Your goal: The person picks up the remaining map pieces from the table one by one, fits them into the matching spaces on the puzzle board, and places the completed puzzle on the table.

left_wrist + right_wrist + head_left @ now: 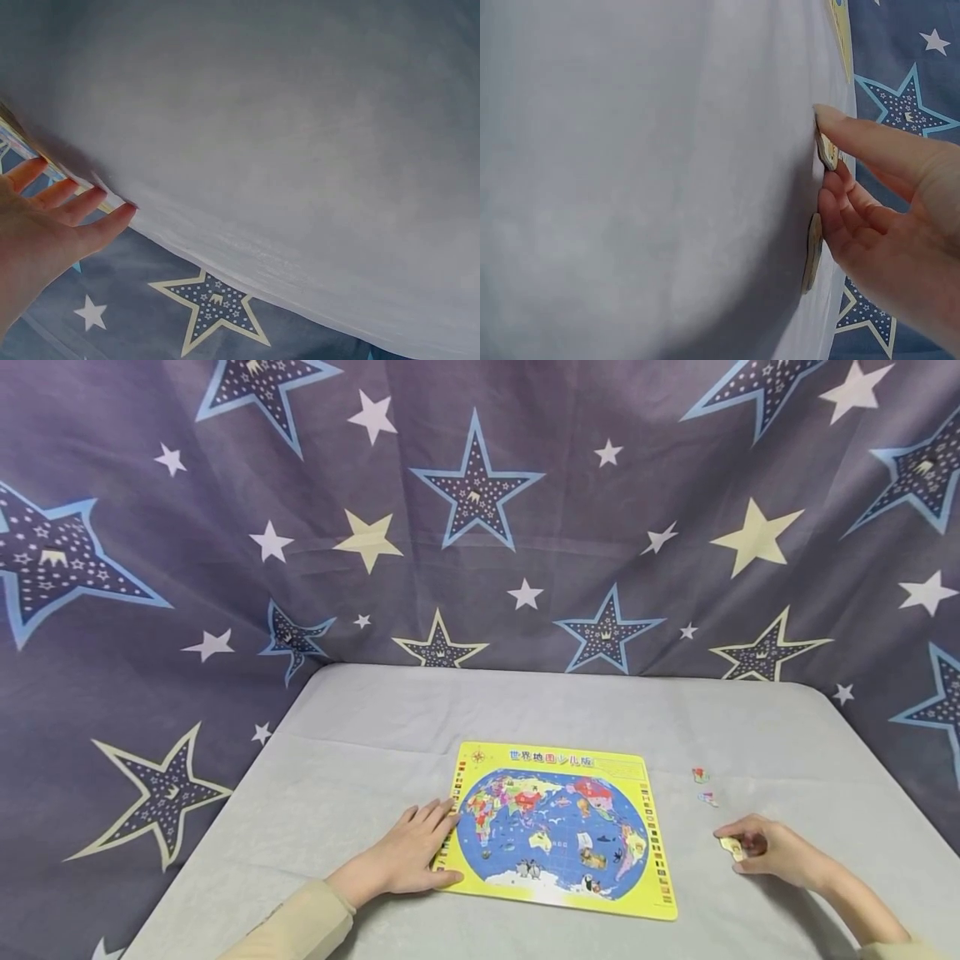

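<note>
A yellow-framed world map puzzle (pixel 660 893) lies flat on the grey-covered table, its blue oval filled with coloured continents and animals. Along its left edge rests my left hand (pixel 408 852), fingers stretched out and touching the frame. The left wrist view catches those fingertips (pixel 124 212) at the board's edge. To the right of the board, my right hand (pixel 783 853) pinches a small pale yellow puzzle piece (pixel 731 846) between thumb and fingers, low over the cloth. In the right wrist view the pinched puzzle piece (pixel 827 152) shows edge-on, partly covered by the fingers.
Beyond my right hand lie two small loose puzzle pieces, one red and green (pixel 701 775), one pink and blue (pixel 707 798). A dark curtain (pixel 517 560) with stars hangs behind the table and down its sides. Grey cloth (pixel 375 702) covers the tabletop.
</note>
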`<action>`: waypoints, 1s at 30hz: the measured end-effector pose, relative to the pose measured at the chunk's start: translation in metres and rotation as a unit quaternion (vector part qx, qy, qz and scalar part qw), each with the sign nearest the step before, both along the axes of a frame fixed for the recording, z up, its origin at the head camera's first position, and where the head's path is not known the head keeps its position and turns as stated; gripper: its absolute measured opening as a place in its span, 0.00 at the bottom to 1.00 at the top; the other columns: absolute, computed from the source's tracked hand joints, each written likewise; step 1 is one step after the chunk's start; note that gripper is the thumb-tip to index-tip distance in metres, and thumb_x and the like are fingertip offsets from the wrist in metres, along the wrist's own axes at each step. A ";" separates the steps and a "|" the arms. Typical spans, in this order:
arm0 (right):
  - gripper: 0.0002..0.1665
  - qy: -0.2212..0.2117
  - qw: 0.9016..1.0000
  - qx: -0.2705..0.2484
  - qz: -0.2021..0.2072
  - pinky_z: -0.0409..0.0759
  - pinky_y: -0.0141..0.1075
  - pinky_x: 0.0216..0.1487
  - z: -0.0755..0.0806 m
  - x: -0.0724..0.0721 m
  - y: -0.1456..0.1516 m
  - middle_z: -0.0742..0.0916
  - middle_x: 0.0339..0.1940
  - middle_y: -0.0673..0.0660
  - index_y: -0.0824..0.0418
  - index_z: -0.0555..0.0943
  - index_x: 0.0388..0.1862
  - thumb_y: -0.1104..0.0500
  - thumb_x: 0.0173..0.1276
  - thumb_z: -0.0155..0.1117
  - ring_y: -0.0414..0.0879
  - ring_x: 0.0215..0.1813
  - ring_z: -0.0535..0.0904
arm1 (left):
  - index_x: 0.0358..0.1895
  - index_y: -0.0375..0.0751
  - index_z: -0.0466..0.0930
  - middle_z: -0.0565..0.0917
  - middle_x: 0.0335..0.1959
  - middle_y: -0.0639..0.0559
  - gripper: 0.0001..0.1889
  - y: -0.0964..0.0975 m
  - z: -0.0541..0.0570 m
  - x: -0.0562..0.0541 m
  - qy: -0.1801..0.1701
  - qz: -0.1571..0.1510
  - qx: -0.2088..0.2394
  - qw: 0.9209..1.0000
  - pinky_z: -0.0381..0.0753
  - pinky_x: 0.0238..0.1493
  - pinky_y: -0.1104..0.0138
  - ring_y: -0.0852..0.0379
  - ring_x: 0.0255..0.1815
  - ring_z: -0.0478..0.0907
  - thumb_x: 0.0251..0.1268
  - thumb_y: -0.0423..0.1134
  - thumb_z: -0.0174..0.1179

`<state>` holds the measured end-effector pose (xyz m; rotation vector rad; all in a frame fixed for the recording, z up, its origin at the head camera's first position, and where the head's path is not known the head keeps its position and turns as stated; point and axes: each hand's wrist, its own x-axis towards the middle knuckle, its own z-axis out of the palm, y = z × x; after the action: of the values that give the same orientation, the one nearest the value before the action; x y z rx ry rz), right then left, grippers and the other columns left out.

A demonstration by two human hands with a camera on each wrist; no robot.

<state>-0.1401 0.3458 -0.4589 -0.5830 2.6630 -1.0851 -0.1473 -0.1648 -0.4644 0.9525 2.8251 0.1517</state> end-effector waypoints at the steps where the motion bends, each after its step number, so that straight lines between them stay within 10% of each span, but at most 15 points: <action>1: 0.25 -0.001 1.000 -0.001 -0.001 0.70 0.28 0.28 -0.001 0.000 0.000 0.73 0.31 0.51 0.76 0.76 0.42 0.62 0.45 0.69 0.31 0.30 0.65 | 0.66 0.39 0.56 0.54 0.67 0.44 0.46 0.000 0.000 0.000 -0.001 0.000 0.000 1.000 0.53 0.60 0.46 0.43 0.66 0.52 0.52 0.72 0.39; 30: 0.14 -0.052 0.998 -0.021 -0.041 0.73 0.30 0.23 0.006 0.000 -0.002 0.79 0.27 0.52 0.72 0.76 0.38 0.64 0.55 0.63 0.33 0.26 0.71 | 0.65 0.39 0.56 0.54 0.67 0.43 0.45 0.001 0.000 0.001 0.002 0.002 0.002 1.000 0.53 0.60 0.46 0.43 0.66 0.52 0.52 0.72 0.40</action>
<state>-0.1400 0.3440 -0.4531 -0.4141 2.6002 -1.1625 -0.1463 -0.1640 -0.4640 0.9499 2.8321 0.1559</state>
